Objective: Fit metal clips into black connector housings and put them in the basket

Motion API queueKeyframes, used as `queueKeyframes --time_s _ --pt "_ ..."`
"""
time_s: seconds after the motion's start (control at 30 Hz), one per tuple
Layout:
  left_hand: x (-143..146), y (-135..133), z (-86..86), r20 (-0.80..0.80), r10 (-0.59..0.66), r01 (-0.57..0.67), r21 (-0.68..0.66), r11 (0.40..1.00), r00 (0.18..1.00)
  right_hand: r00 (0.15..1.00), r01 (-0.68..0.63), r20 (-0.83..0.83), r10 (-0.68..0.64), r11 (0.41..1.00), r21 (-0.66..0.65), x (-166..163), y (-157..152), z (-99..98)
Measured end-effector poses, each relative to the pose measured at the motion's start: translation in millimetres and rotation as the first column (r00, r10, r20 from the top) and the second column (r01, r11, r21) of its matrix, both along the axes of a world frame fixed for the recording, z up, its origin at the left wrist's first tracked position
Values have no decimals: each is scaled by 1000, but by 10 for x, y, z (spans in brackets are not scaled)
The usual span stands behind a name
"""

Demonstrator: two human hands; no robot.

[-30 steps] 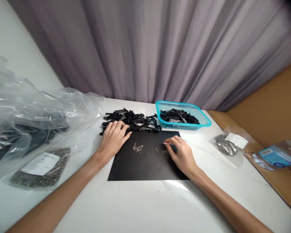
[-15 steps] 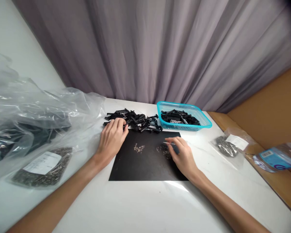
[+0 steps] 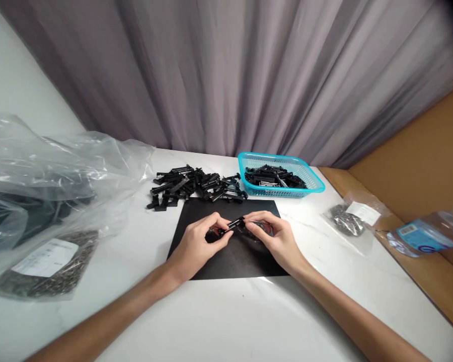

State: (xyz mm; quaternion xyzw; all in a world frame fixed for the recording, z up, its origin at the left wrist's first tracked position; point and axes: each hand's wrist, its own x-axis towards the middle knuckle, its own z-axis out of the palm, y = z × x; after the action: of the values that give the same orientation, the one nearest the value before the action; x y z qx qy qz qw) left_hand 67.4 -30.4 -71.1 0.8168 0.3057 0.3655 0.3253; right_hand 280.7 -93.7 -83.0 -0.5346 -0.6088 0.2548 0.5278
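Observation:
Over the black mat [image 3: 226,264], my left hand [image 3: 196,246] pinches a slim black plastic part [image 3: 231,225] between thumb and fingers. The fingertips of my right hand [image 3: 277,234] close on the part's upper right end. A thin silvery line shows by the right fingers, too small to make out clearly. Small metal pieces [image 3: 253,235] lie on the mat beneath the right hand, mostly covered by it. Just behind the mat is a loose pile of similar black plastic parts [image 3: 196,183].
A blue plastic basket [image 3: 317,185] with more black parts stands at the back right. Bags of small metal pieces lie left [image 3: 66,274] and right [image 3: 347,221]. A large clear plastic bag [image 3: 79,161] fills the left side. At right, a bottle [image 3: 426,236] lies by the cardboard [image 3: 407,166].
My left hand has come from the pile toward me and right, now with a black part in it. My right hand has tilted in to meet it. The view has shifted slightly.

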Motion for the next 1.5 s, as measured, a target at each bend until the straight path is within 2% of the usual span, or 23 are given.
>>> queueKeyframes --time_s 0.17,0.37,0.5,0.63,0.77,0.83,0.93,1.17,1.4,1.5 --pt "-2 -2 66 72 -37 50 -188 981 997 1000 -24 12 24 999 28 -68 -41 -4" --pt "-22 52 131 183 -213 270 -395 878 960 999 -5 -33 7 997 80 -34 -30 -29" --pt "-34 75 103 243 -231 318 -438 841 942 996 -42 -72 47 997 63 -18 -25 -28" --pt "-29 75 67 178 -241 297 -454 840 954 996 -85 -22 87 994 63 -67 -67 1" --pt "-13 61 62 154 -283 322 -513 796 947 998 -37 62 32 997 75 -111 -104 19" --pt "-12 60 58 153 -266 307 -505 807 952 997 11 72 -18 995 95 -107 -102 23" --pt "-17 64 46 122 -243 272 -431 860 962 999 27 43 -31 995 99 -72 -83 36" --pt "-20 66 45 33 -220 220 -293 931 975 997 32 76 -31 999 -17 -14 -66 77" --pt "-43 58 12 -51 -207 188 -252 949 977 991 -27 129 32 999 -41 54 -48 83" --pt "-44 50 1 -57 -207 188 -230 955 977 978 -17 207 17 1000 0 63 -36 82"
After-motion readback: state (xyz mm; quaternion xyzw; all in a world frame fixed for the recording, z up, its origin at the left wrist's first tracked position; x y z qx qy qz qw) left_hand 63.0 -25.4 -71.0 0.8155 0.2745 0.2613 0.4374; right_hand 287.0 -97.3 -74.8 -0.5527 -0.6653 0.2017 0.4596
